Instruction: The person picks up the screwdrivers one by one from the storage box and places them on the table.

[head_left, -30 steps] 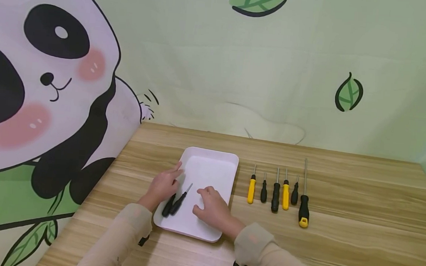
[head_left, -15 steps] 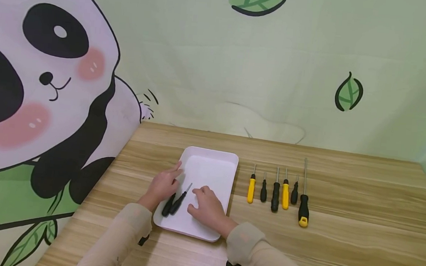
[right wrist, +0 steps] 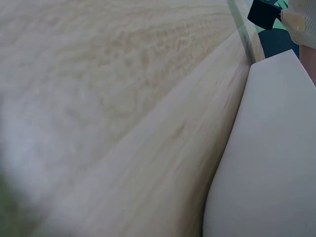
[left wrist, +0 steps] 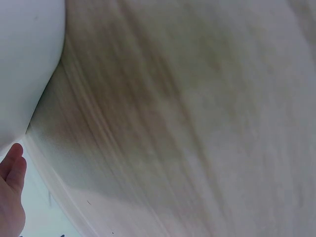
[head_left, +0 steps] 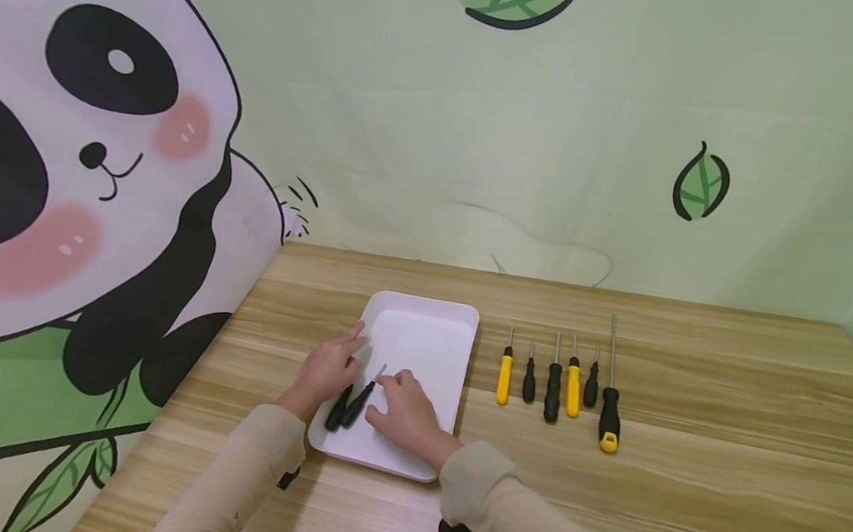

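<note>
Two black-handled screwdrivers lie side by side in the left part of a white tray. The shaft of the left screwdriver is hidden by my left hand, which holds the tray's left rim with the thumb on the inner side and fingers along the outside. Over the tray's floor, my right hand has its thumb and index finger parted, the tips right beside the other screwdriver. Fingers of the left hand show past the tray wall in the left wrist view. The right wrist view shows tray wall and tabletop.
To the tray's right, several screwdrivers stand in a row, tips pointing away: yellow-handled ones, black ones and a long one with a yellow end. Behind the wooden table rises a green wall with a panda picture.
My right hand has moved left across the tray, up to the right-hand screwdriver of the pair. My left hand and the tray have stayed in place.
</note>
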`<state>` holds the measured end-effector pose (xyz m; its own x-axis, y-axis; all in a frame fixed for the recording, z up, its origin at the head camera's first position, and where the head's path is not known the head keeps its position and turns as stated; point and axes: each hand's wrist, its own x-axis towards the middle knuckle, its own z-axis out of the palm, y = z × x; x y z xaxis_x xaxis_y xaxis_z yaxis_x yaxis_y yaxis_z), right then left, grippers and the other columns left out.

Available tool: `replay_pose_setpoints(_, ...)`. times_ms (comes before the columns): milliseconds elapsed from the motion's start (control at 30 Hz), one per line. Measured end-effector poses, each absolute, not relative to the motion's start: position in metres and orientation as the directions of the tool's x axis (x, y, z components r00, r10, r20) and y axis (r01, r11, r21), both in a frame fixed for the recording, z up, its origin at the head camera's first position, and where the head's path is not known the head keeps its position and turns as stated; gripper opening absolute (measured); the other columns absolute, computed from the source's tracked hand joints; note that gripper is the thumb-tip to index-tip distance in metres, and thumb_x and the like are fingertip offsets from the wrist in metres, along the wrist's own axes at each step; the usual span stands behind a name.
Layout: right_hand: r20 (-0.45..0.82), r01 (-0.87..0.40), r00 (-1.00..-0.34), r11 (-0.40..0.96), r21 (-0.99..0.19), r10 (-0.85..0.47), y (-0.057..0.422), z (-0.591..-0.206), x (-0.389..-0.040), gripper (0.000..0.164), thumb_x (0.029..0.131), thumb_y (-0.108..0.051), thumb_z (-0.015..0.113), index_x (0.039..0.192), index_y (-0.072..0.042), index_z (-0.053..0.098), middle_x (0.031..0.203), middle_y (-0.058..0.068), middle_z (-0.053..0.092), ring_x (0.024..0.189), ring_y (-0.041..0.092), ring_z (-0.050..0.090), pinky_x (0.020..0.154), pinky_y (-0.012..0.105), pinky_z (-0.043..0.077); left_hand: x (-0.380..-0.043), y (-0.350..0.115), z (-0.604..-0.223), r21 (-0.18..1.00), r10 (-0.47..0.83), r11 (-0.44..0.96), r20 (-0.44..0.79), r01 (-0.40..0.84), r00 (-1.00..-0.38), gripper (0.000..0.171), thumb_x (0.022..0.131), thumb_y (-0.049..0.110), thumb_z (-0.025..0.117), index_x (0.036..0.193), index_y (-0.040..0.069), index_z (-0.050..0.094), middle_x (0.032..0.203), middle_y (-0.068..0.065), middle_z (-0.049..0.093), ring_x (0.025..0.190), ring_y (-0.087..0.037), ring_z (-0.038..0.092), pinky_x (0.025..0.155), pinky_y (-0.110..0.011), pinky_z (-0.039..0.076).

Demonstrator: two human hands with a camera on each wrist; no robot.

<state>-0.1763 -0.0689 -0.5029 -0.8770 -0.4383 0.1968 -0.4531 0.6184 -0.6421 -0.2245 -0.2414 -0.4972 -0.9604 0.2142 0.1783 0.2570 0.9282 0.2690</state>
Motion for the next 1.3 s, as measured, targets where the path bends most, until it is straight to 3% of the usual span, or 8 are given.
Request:
replay_pose_setpoints(233, 0.132, -0.438, -0.881, 0.676, -0.592, -0.455, -0.075, -0.5, -0.175, 0.044, 0.074, -0.029, 0.058, 0.11, -0.004, 0.056, 0.093, 0.008, 0.048, 0.078, 0.016, 0.046, 0.058, 0.023, 0.04, -0.225, -0.241, -0.497, 0.264, 0.219, 0.928, 0.181, 0.262, -0.959, 0.043, 0.077, 0.008, 0.049, 0.119, 0.007, 0.056, 0.135, -0.005, 0.044, 0.097, -0.024, 0.058, 0.068, -0.036, 0.047)
replay_pose_setpoints(633, 0.098, -0.487, -0.86, 0.751, -0.445, -0.5, -0.084, -0.502, -0.177, 0.044, 0.075, -0.039, 0.057, 0.109, -0.011, 0.057, 0.082, 0.002, 0.042, 0.069, 0.013, 0.038, 0.052, 0.021, 0.028, -0.226, -0.243, -0.499, 0.251, 0.231, 0.928, 0.194, 0.276, -0.954, 0.044, 0.076, 0.007, 0.05, 0.119, 0.007, 0.056, 0.135, -0.005, 0.043, 0.1, -0.026, 0.058, 0.07, -0.038, 0.047)
replay_pose_setpoints(1300, 0.061, -0.51, -0.85, 0.788, -0.345, -0.523, -0.089, -0.5, -0.176, 0.04, 0.075, -0.044, 0.058, 0.105, -0.017, 0.058, 0.085, 0.004, 0.045, 0.076, 0.018, 0.043, 0.054, 0.026, 0.031, -0.223, -0.242, -0.497, 0.27, 0.221, 0.926, 0.177, 0.264, -0.959, 0.043, 0.077, 0.008, 0.049, 0.119, 0.006, 0.056, 0.136, -0.004, 0.043, 0.108, -0.026, 0.054, 0.074, -0.039, 0.047)
